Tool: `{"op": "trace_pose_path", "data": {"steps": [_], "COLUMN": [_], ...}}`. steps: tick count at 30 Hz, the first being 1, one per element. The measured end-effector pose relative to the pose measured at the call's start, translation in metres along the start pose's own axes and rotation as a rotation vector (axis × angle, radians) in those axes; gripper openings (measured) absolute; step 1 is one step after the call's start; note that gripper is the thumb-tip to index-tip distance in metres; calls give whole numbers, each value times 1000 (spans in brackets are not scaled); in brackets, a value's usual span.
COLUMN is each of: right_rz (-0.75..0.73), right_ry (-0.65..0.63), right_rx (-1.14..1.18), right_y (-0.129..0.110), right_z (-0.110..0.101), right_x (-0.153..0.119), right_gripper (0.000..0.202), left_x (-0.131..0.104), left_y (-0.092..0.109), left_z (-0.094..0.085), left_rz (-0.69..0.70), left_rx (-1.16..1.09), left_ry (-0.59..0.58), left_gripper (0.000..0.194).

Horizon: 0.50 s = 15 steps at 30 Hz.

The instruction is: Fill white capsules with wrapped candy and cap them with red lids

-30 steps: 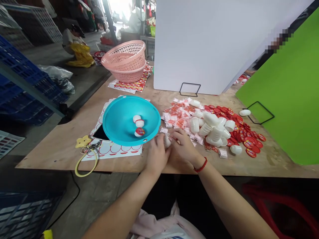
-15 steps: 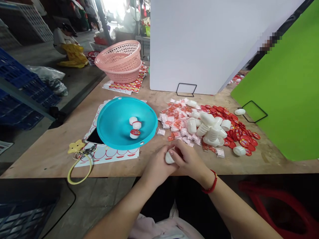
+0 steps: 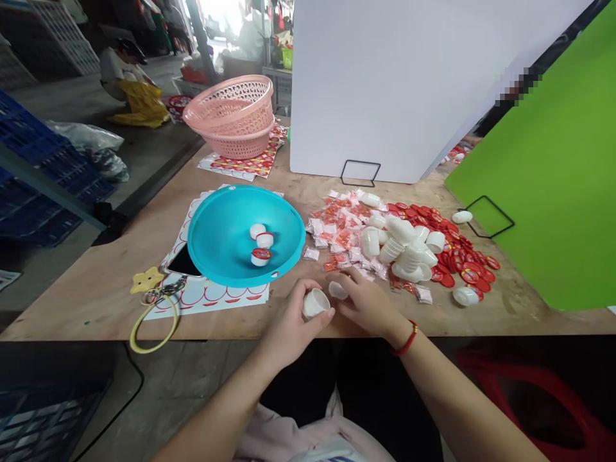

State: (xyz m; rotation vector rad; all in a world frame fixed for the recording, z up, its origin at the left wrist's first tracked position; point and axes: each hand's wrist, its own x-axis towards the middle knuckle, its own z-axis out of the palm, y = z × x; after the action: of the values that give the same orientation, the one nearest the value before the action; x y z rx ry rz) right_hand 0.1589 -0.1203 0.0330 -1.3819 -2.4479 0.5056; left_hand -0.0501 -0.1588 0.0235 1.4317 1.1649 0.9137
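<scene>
- The left hand is gripping a white cup at the bench edge; its mouth is facing up and slightly towards the right hand.
- The right hand is pinching a smaller white piece just beside the cup, apart from it.
- Good handling is calling for fingers on the outer wall, leaving the rim unobstructed; the plastic is probably flexing under a hard squeeze.
- A steady, level cup is making alignment easier; a tilted one is risking a slip.
- White containers, packets and red discs are lying beyond the right hand; a low elbow is avoiding disturbance.
</scene>
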Motion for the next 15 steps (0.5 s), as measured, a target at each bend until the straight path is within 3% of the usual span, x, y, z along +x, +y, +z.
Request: {"op": "trace_pose_path", "data": {"steps": [4, 11, 15], "right_rz": [3, 12, -26], "right_ry": [-19, 273, 267], "right_rx": [-91, 176, 238], "right_y": [3, -3, -19], "right_z": [11, -1, -2], "right_x": [-2, -17, -24], "right_gripper": [45, 34, 46], "left_x": [2, 4, 6], "left_y": [-3, 0, 2], "left_z": [0, 11, 24], "left_rz": [43, 155, 230], "left_rx": [87, 264, 229], "left_ry": [8, 76, 79], "left_gripper": [31, 49, 46]}}
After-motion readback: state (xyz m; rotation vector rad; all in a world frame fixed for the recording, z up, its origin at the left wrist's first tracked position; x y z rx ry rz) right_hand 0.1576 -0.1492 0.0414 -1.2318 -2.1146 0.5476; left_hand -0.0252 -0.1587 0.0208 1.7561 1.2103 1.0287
